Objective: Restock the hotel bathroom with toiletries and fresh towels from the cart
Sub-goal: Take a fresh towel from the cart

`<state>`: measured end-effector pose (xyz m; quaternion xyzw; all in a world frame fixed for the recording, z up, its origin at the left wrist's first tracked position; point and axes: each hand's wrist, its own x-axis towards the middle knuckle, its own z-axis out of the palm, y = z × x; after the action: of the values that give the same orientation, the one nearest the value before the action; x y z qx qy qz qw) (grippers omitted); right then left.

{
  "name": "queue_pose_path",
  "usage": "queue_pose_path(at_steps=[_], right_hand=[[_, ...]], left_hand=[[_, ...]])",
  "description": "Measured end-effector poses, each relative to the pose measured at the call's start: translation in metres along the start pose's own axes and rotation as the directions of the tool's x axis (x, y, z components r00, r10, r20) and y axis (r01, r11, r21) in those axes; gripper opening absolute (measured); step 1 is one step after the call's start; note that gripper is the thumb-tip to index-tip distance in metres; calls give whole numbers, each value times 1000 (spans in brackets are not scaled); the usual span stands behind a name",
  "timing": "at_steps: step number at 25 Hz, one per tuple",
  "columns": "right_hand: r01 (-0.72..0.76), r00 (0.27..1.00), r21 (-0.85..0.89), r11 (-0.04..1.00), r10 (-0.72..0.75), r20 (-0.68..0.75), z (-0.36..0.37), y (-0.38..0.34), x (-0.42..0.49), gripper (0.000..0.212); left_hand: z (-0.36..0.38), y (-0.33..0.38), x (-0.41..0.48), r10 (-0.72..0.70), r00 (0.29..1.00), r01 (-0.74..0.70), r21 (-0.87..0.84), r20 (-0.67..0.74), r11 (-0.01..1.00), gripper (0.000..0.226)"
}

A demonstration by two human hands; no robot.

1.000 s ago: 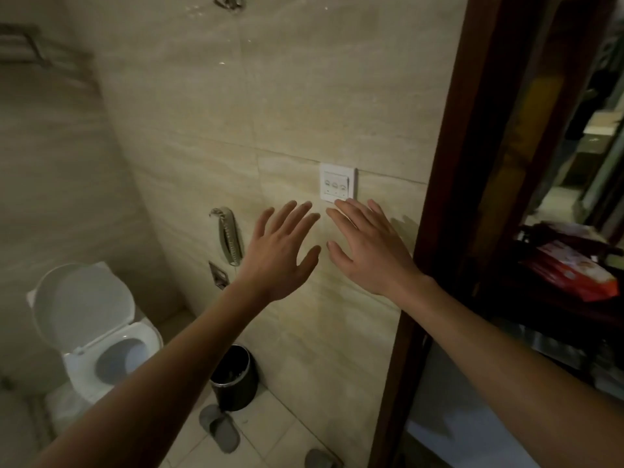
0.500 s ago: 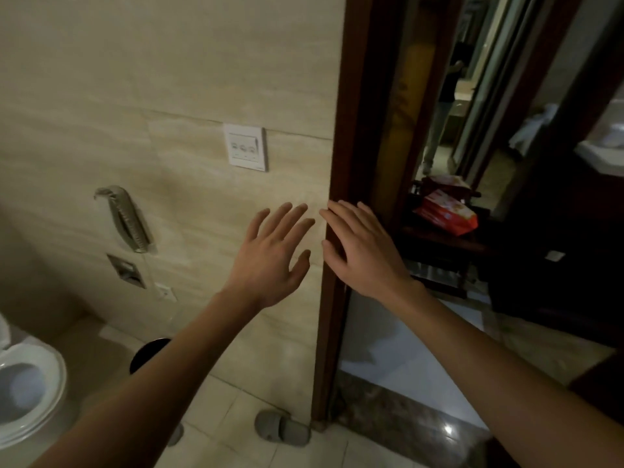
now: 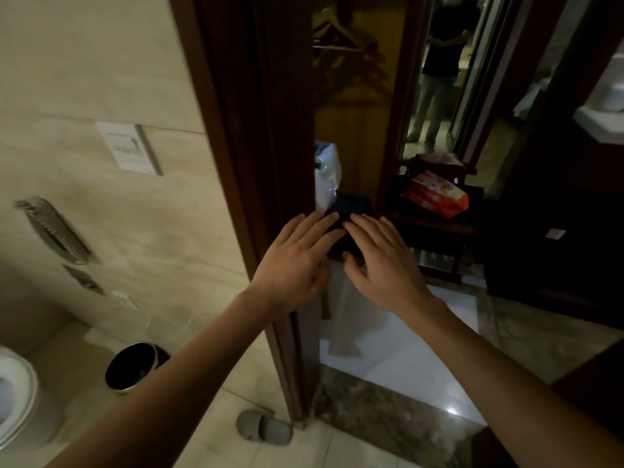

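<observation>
My left hand (image 3: 297, 261) and my right hand (image 3: 378, 261) are held out side by side, palms down, fingers spread and holding nothing. They hang in front of the dark wooden door frame (image 3: 250, 184) of the bathroom. Beyond the doorway stands a dark wooden cart (image 3: 435, 231). An orange-red packet (image 3: 435, 194) lies on its top. A white plastic bag (image 3: 326, 177) and a dark flat object (image 3: 351, 206) sit just past the frame, behind my fingertips. No towels are visible.
Beige tiled wall (image 3: 101, 79) on the left carries a switch plate (image 3: 130, 150) and a wall phone (image 3: 54, 231). A black bin (image 3: 135, 366), a toilet edge (image 3: 13, 400) and a grey slipper (image 3: 263, 427) are on the floor. A person (image 3: 435, 69) stands in the corridor.
My view has swung right, from the toilet and tiled wall to the doorway and cart. Both hands stay open and spread, and are now in front of the door frame.
</observation>
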<state>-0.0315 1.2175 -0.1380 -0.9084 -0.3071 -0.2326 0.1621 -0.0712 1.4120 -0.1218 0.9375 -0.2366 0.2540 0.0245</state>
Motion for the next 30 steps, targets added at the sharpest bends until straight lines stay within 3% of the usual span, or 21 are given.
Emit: queue_pose_path(at_steps=[5, 14, 25, 30], right_hand=[[-29, 996, 12, 1000, 28, 80, 1, 101, -9, 56], [-67, 989, 5, 998, 66, 135, 11, 210, 19, 58], [-83, 984, -2, 997, 82, 157, 72, 333, 143, 61], [-55, 988, 66, 996, 45, 147, 101, 367, 231, 62]], left_hand=[[57, 40, 65, -73, 997, 72, 41, 26, 997, 60], [127, 56, 158, -137, 987, 135, 24, 83, 991, 62], [242, -15, 295, -301, 952, 302, -17, 60, 953, 62], [258, -77, 359, -378, 925, 377, 21, 37, 926, 62]])
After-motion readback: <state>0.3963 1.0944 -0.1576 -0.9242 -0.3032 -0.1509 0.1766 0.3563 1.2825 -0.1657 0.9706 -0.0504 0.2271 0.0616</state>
